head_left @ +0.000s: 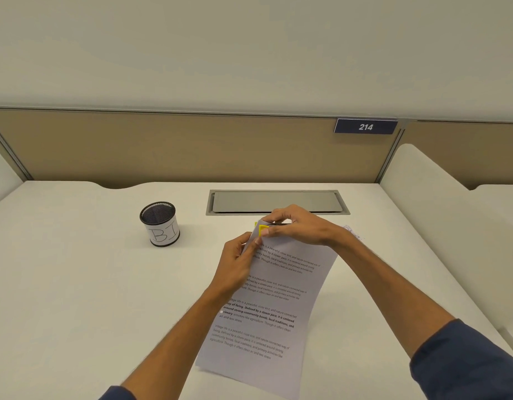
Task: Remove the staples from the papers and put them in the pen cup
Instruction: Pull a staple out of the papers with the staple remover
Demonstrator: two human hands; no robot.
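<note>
At the top left corner of the papers [274, 287], a small yellow tool [262, 230], taken to be a staple remover, is pinched between the curled fingers [274, 217] and thumb of the right hand [300, 226]. The same corner is gripped just below by the left hand [238, 262], its fingers [251, 245] closed on the paper's edge so that the top of the sheets is lifted and bowed off the desk [76, 284], while the lower end rests on it. The staple itself cannot be made out; it is hidden by the fingers and the tool or is too small to tell.

The task is judged to be at the pulling step: the tool is set against the corner, but no freed staple is seen, and nothing is being carried toward the cup. Removal, and then the transfer, appear to be left to do.

The pen cup [160, 223], a black mesh cylinder with a white label marked in handwriting, stands upright well apart to the left of the hands. Only dark mesh is seen through its open top; whether any staples lie inside cannot be told. A closed grey cable hatch [278, 202] is set into the desk just behind the hands.
</note>
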